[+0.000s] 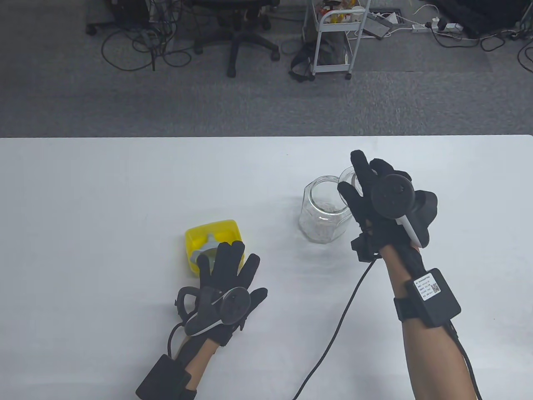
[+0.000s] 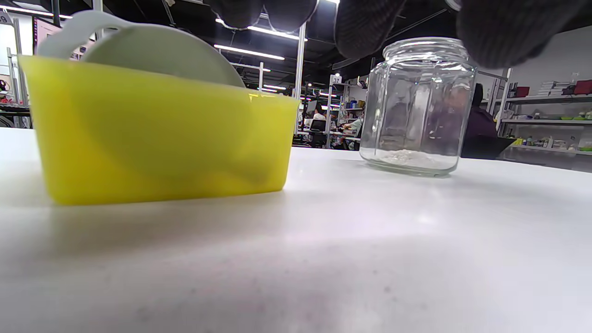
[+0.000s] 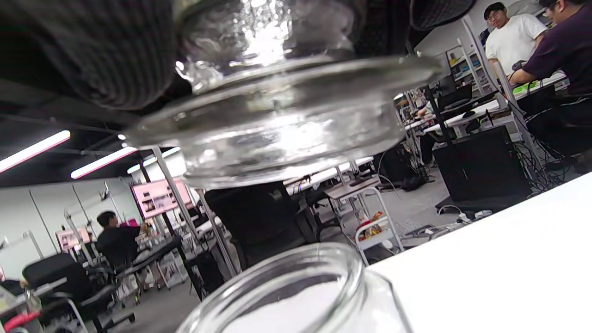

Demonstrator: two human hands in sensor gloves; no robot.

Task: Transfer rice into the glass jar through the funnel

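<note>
1. Hands came first, nearest to the person. The left hand (image 1: 227, 287) lay with its fingers spread and held nothing; the fingertips reached over the near edge of the yellow tub (image 1: 212, 246), but I could not tell if they touched it.

2. Inside this tub the grey funnel (image 1: 207, 248) rested, its wide rim standing above the yellow wall in the left wrist view. So the funnel was not yet on the jar, and this step was, in my judgement, still to do.

3. The glass jar (image 1: 322, 214) stood upright on the white table (image 1: 125, 187), well apart from the tub and to its right. Its mouth was open. A thin layer of white rice (image 2: 409, 158) covered the bottom, so only a little was inside.

4. Just beyond the jar, the right hand (image 1: 383, 200) gripped the glass lid (image 3: 277, 115) by its knob, fingers closed around it. The lid hung a little tilted above the jar mouth, clear of the rim.

5. I saw no container of rice to pour from. I judged the task to be early: the lid must go aside, the funnel must go in the mouth, then the pouring.
</note>
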